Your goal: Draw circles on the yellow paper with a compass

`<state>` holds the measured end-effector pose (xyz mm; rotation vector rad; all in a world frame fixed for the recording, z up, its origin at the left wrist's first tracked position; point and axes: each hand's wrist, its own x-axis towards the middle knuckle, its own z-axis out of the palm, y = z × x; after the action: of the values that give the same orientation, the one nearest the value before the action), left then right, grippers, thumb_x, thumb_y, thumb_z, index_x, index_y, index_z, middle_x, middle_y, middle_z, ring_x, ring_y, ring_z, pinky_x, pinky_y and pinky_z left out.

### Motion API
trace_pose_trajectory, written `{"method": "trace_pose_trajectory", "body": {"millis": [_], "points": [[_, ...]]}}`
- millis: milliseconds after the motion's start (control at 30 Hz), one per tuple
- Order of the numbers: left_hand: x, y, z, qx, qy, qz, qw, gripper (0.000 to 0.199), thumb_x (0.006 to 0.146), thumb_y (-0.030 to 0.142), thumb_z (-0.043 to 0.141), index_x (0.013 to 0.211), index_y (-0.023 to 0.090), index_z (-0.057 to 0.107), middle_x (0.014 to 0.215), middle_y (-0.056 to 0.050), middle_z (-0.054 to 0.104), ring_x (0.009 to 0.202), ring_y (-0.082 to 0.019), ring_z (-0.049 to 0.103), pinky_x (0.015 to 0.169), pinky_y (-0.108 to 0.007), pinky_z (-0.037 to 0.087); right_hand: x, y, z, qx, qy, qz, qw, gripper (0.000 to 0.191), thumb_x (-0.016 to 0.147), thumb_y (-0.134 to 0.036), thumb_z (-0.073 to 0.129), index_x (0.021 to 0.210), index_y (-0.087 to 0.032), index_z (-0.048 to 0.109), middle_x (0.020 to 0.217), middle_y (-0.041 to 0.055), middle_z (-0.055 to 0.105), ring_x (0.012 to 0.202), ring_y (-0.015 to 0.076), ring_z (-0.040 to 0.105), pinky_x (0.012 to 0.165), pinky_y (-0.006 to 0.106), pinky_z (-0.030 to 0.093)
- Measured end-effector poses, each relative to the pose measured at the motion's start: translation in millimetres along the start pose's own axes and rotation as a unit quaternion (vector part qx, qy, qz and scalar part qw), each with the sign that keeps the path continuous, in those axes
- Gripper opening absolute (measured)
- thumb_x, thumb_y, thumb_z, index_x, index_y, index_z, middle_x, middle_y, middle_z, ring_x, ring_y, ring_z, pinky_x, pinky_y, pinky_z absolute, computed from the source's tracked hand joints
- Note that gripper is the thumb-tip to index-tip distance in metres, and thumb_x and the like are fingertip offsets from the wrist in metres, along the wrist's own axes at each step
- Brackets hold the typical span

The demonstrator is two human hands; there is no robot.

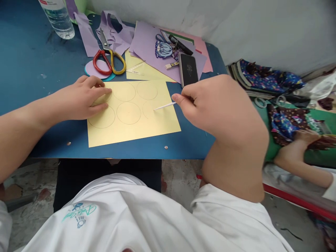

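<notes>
A sheet of yellow paper (126,134) lies flat on the blue table, with several pencil-like circles drawn on it in two rows. My left hand (86,96) rests on the paper's left side, fingers spread and pressing it down over two of the circles. Above the right side, my right hand (210,105) is closed, thumb and fingers pinching a slim white pointed tool (165,106); its upper part is hidden in the hand. The tool's tip meets the paper inside a partly drawn circle, with the faint arc showing left of the tip.
Behind the paper lie scissors (106,56) with red and yellow handles, round paper discs (98,69), purple scraps (115,31), a clear set square (135,68) and a phone (188,69). A water bottle (59,21) stands back left. Another person's arm (294,154) is at right.
</notes>
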<state>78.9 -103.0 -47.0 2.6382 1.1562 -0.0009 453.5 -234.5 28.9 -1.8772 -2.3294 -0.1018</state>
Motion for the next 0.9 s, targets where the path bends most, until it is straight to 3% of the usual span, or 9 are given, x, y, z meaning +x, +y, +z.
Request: {"method": "trace_pose_trajectory", "body": {"millis": [167,333,433,533,667,800,900], "points": [[3,-9,10.0,-0.003,0.028,0.011,1.000,0.086,0.116,0.076,0.041,0.179,0.025,0.072,0.175,-0.018,0.059,0.171,-0.051,0.050,0.151,-0.072,0.039,-2,-20,7,-0.025,0.011,-0.027,0.999,0.058,0.118,-0.044,0.064,0.069,-0.026,0.040,0.063,0.0061,0.045,0.061,0.0206,0.039,0.064,0.040,0.027],[6,-10,10.7,0.031,0.023,0.019,0.999,0.082,0.119,0.071,0.043,0.180,0.023,0.071,0.174,-0.020,0.061,0.166,-0.049,0.055,0.146,-0.071,0.046,19,-30,18,0.021,0.038,-0.058,0.997,0.073,0.127,-0.067,0.050,0.066,-0.026,0.045,0.058,0.0052,0.038,0.059,0.0211,0.044,0.061,0.037,0.036],[6,-7,9.9,0.042,0.023,0.021,0.999,0.082,0.119,0.065,0.042,0.181,0.020,0.070,0.174,-0.022,0.061,0.164,-0.047,0.055,0.144,-0.067,0.049,40,-37,18,0.024,0.007,-0.011,1.000,0.074,0.127,-0.069,0.052,0.067,-0.027,0.045,0.062,0.0071,0.044,0.066,0.0251,0.055,0.067,0.040,0.047],[6,-5,11.8,0.027,0.035,0.021,0.999,0.081,0.117,0.066,0.045,0.179,0.021,0.073,0.173,-0.021,0.063,0.165,-0.048,0.055,0.144,-0.067,0.049,62,-41,18,0.012,-0.038,0.026,0.999,0.068,0.127,-0.061,0.056,0.068,-0.027,0.049,0.066,0.0090,0.051,0.066,0.0260,0.057,0.069,0.042,0.050],[4,-4,14.5,-0.008,0.047,0.015,0.999,0.080,0.116,0.067,0.046,0.177,0.023,0.075,0.175,-0.022,0.063,0.168,-0.050,0.053,0.148,-0.069,0.043,82,-35,23,-0.002,-0.012,0.103,0.995,0.065,0.125,-0.054,0.066,0.068,-0.027,0.053,0.062,0.0062,0.047,0.063,0.0239,0.053,0.069,0.041,0.048],[2,-2,12.1,-0.006,0.038,0.019,0.999,0.081,0.118,0.065,0.044,0.179,0.021,0.073,0.175,-0.023,0.062,0.170,-0.049,0.052,0.149,-0.068,0.043,79,-41,20,-0.028,-0.005,0.142,0.990,0.061,0.126,-0.048,0.065,0.070,-0.026,0.057,0.062,0.0061,0.046,0.068,0.0249,0.054,0.072,0.042,0.047],[1,0,9.3,0.000,0.035,0.020,0.999,0.078,0.119,0.065,0.046,0.179,0.021,0.073,0.174,-0.022,0.062,0.170,-0.048,0.052,0.149,-0.068,0.044,61,-60,8,-0.043,-0.056,0.167,0.983,0.061,0.127,-0.041,0.056,0.068,-0.026,0.054,0.066,0.0086,0.051,0.068,0.0273,0.055,0.071,0.043,0.046]]}}
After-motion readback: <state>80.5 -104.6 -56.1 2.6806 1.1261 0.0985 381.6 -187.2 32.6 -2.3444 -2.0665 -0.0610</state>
